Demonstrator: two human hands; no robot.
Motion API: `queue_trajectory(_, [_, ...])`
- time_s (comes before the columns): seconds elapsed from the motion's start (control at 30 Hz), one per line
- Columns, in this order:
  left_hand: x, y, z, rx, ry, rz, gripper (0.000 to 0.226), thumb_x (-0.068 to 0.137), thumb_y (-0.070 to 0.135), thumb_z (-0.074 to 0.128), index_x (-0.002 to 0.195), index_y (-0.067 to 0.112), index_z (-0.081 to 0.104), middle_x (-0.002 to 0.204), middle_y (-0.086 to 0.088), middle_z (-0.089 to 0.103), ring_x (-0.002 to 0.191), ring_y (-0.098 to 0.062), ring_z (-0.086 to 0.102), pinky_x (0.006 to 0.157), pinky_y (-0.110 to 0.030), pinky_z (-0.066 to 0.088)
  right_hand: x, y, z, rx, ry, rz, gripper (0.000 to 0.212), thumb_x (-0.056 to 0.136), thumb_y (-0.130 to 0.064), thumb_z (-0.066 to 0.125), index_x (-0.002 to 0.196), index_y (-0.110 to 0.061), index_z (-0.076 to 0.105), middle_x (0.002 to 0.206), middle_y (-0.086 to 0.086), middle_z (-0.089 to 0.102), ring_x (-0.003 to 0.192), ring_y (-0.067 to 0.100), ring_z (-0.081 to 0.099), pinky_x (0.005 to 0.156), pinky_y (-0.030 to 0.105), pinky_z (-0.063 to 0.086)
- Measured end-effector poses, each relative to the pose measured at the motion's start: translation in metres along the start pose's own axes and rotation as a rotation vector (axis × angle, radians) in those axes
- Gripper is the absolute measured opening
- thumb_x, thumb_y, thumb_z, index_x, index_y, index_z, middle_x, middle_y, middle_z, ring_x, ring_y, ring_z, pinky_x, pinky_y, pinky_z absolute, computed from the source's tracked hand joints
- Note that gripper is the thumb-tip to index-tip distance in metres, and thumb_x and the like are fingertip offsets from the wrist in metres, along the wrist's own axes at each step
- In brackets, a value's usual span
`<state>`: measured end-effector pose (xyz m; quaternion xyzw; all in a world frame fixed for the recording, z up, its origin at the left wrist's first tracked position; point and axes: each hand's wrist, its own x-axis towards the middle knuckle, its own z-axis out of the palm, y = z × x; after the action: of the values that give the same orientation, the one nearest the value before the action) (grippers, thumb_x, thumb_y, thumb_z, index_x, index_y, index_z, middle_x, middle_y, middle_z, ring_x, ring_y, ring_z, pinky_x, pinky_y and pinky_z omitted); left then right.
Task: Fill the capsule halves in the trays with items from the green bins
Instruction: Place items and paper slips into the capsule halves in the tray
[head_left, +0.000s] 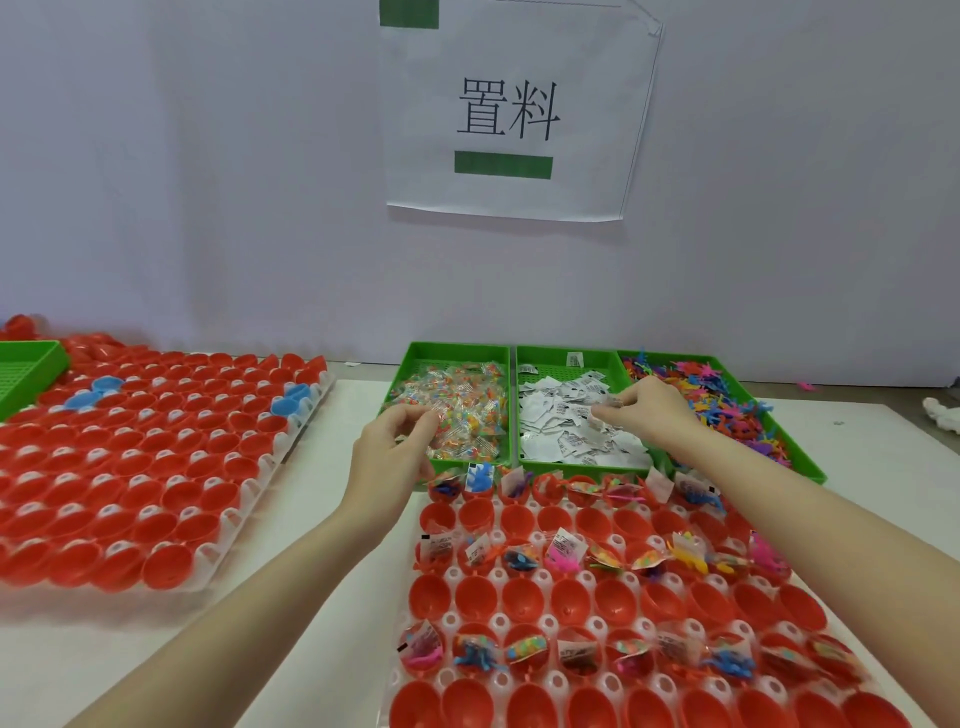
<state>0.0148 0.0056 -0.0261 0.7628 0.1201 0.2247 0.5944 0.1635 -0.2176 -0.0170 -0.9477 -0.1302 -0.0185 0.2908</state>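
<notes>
on a white table (322, 613) under a wall sign (511, 111), near tray (524, 621) filled in alternate rows only, left tray (228, 525) still unfilled, left hand (392, 454) pinching packets at the left green bin (410, 364), right hand (649, 415) pinching slips in the middle bin (550, 364).

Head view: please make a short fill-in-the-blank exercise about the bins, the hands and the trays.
1. The right hand pinches items over the bin of ____ paper packets.
2. The left hand reaches into the bin of clear ____.
3. Three ____ bins stand side by side.
4. A few ____ capsule halves sit among red ones on the left tray.

Missing words: white; bags; green; blue
</notes>
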Motion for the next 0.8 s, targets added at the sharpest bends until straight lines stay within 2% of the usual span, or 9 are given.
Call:
queue_trajectory(0.07, [-0.003,0.003,0.003,-0.029,-0.024,0.001,0.011,0.091,0.019,0.056,0.083,0.015,0.064,0.072,0.000,0.060,0.042,-0.002,0.048,0.050,-0.015,0.043,-0.001,-0.002,-0.002,0.030,-0.002,-0.002,0.058,0.088,-0.028,0.062,0.043,-0.015,0.027,0.031,-0.016,0.031,0.038,0.012,0.023,0.059,0.026,0.033])
queue_trajectory(0.13, [-0.006,0.007,0.006,-0.065,-0.037,-0.013,0.007,0.088,0.019,0.062,0.089,0.013,0.067,0.074,0.001,0.064,0.043,0.002,0.050,0.048,-0.011,0.044,-0.008,-0.007,-0.006,0.045,-0.014,-0.020,0.059,0.087,-0.028,0.063,0.044,-0.016,0.025,0.025,-0.010,0.017,0.036,0.011,0.025,0.061,0.028,0.034])
queue_trajectory(0.2, [-0.009,0.012,0.010,-0.116,-0.047,-0.046,0.007,0.085,0.018,0.065,0.090,0.014,0.068,0.074,0.002,0.066,0.044,0.004,0.051,0.049,-0.010,0.045,-0.018,-0.015,-0.012,0.130,-0.012,-0.067,0.060,0.084,-0.028,0.067,0.042,-0.012,0.028,0.025,-0.009,0.021,0.030,0.004,0.038,0.072,0.030,0.041])
queue_trajectory(0.3, [-0.017,0.022,0.015,-0.196,-0.099,-0.106,0.005,0.083,0.018,0.066,0.084,0.016,0.071,0.064,0.008,0.065,0.047,0.002,0.051,0.056,-0.016,0.048,-0.045,-0.037,-0.023,0.357,-0.118,-0.141,0.051,0.076,-0.031,0.074,0.048,0.002,0.047,0.040,0.000,0.043,0.051,0.001,0.058,0.084,0.023,0.042])
queue_trajectory(0.4, [-0.031,0.037,0.019,-0.294,-0.200,-0.137,0.007,0.083,0.014,0.066,0.085,0.019,0.072,0.067,0.007,0.068,0.054,-0.003,0.057,0.057,-0.019,0.049,-0.079,-0.060,-0.029,0.460,-0.284,-0.248,0.047,0.068,-0.036,0.076,0.042,-0.011,0.046,0.041,-0.008,0.032,0.040,0.002,0.036,0.057,0.007,0.036])
queue_trajectory(0.47, [-0.043,0.045,0.023,-0.372,-0.284,-0.144,0.011,0.083,0.010,0.065,0.090,0.016,0.072,0.077,0.002,0.072,0.065,-0.007,0.066,0.059,-0.016,0.051,-0.097,-0.069,-0.030,0.404,-0.336,-0.315,0.048,0.069,-0.034,0.077,0.037,-0.018,0.044,0.043,-0.007,0.027,0.041,0.005,0.025,0.045,0.010,0.024])
queue_trajectory(0.53, [-0.054,0.052,0.025,-0.418,-0.347,-0.159,0.013,0.083,0.008,0.064,0.092,0.012,0.072,0.087,-0.005,0.074,0.079,-0.013,0.070,0.065,-0.017,0.054,-0.108,-0.072,-0.030,0.333,-0.308,-0.338,0.043,0.074,-0.029,0.076,0.039,-0.018,0.054,0.042,-0.005,0.031,0.041,0.005,0.025,0.045,0.016,0.022])
queue_trajectory(0.67, [-0.072,0.061,0.027,-0.363,-0.391,-0.133,0.011,0.083,0.012,0.064,0.089,0.015,0.072,0.091,-0.008,0.073,0.086,-0.015,0.069,0.073,-0.018,0.055,-0.123,-0.073,-0.031,0.199,-0.230,-0.303,0.036,0.074,-0.027,0.074,0.058,0.004,0.066,0.044,0.002,0.038,0.041,0.007,0.028,0.045,0.018,0.025])
queue_trajectory(0.8, [-0.087,0.064,0.027,-0.262,-0.379,0.007,0.012,0.081,0.009,0.068,0.091,0.006,0.073,0.079,-0.007,0.073,0.071,-0.007,0.068,0.064,-0.012,0.050,-0.138,-0.073,-0.036,0.154,-0.179,-0.300,0.038,0.075,-0.023,0.073,0.043,-0.011,0.056,0.040,-0.006,0.037,0.040,0.006,0.029,0.046,0.015,0.027])
